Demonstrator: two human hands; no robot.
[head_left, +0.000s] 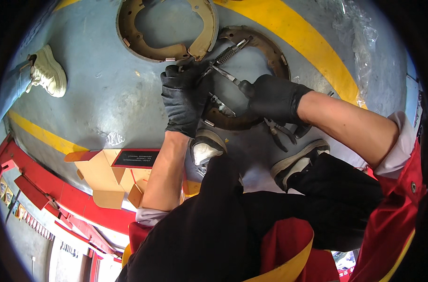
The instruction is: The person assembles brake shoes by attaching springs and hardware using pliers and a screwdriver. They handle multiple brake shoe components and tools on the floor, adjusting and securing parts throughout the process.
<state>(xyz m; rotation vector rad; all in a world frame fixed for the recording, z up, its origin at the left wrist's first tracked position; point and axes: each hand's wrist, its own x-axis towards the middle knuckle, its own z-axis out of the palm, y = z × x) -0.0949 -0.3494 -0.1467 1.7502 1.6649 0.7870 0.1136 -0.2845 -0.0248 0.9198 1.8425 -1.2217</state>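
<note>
My left hand (185, 96), in a black glove, is closed around the near end of a metal rod with a dark coil spring (224, 56). The rod's far end reaches the top of a brown, curved brake shoe (265, 47). In my black-gloved right hand (276, 99), fingers wrapped, is a screwdriver (228, 75) with a slim metal shaft. Its tip points at the spring beside my left fingers. A second brake shoe (232, 123) curves below, partly hidden by my hands. My left fingertips and what they press on are partly hidden.
Another brake shoe pair (129, 33) lies at the far side. Pliers (279, 134) rest near my right shoe (300, 162). An opened cardboard box (101, 174) is at left, by a red frame (77, 199). Someone's shoe (49, 73) stands far left; clear plastic wrap (362, 44) lies far right.
</note>
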